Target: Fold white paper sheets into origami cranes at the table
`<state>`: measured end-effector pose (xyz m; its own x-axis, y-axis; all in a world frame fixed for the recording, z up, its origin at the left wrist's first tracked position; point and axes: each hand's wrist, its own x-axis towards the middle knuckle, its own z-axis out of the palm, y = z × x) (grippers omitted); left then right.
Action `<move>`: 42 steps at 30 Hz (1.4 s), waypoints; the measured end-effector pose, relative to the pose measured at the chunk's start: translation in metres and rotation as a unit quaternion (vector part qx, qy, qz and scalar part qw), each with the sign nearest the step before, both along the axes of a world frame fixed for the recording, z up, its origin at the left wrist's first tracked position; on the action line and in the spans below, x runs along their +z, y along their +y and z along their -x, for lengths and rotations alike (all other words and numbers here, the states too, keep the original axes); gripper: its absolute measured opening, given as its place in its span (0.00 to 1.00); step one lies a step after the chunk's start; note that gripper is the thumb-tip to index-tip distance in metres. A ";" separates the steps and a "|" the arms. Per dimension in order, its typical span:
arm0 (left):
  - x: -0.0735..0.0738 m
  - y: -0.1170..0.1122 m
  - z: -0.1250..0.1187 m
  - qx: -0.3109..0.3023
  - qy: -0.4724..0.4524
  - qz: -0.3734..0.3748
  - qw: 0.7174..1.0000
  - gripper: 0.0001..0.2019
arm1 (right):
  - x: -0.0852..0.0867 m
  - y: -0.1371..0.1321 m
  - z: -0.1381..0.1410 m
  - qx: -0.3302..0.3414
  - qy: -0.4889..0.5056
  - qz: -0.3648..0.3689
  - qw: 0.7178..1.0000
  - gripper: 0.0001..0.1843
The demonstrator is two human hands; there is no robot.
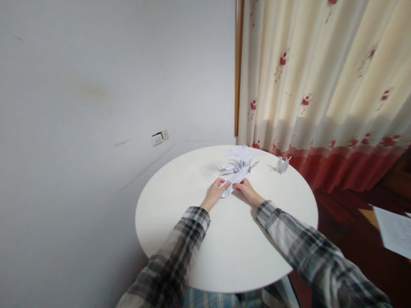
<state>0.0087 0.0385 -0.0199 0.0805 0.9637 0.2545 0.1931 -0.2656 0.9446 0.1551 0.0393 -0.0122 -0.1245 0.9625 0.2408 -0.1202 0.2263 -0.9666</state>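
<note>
A folded piece of white paper (234,180) lies on the round white table (180,222), pointing away from me. My left hand (215,191) pinches its near left edge with closed fingers. My right hand (246,189) presses and grips the paper's right side, fingers curled. Both arms wear plaid sleeves. Just beyond the paper sits a pile of finished white paper figures (238,159). A single small folded paper figure (283,164) stands apart at the table's far right.
A grey wall with a socket (159,137) rises on the left. A cream curtain with red flowers (324,85) hangs behind the table. A printed sheet (395,231) lies on dark wooden furniture at the right.
</note>
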 end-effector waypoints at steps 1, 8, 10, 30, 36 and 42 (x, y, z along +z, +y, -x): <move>0.001 -0.001 0.000 -0.004 0.002 -0.007 1.000 0.14 | -0.001 0.001 0.000 -0.002 0.004 -0.001 1.000 0.08; 0.006 -0.012 -0.002 -0.044 0.071 -0.058 0.995 0.10 | -0.001 0.001 0.001 0.014 0.013 0.019 1.000 0.18; 0.007 -0.013 -0.002 -0.041 0.086 -0.071 0.993 0.09 | -0.001 0.000 0.002 0.019 0.016 0.028 0.999 0.20; 0.002 -0.005 0.000 -0.013 0.053 -0.091 0.994 0.08 | 0.004 -0.007 0.004 0.058 0.027 0.010 0.998 0.20; 0.004 -0.008 -0.002 -0.034 0.024 -0.072 0.997 0.09 | 0.001 -0.004 0.002 0.069 0.017 0.010 0.997 0.20; 0.004 -0.008 -0.001 -0.018 0.071 -0.087 0.994 0.08 | 0.003 -0.006 0.003 0.064 0.015 0.013 0.998 0.19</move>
<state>0.0092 0.0309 -0.0158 0.1614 0.9018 0.4008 0.3080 -0.4319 0.8477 0.1523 0.0334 -0.0096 -0.2408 0.9449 0.2217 -0.1748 0.1824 -0.9675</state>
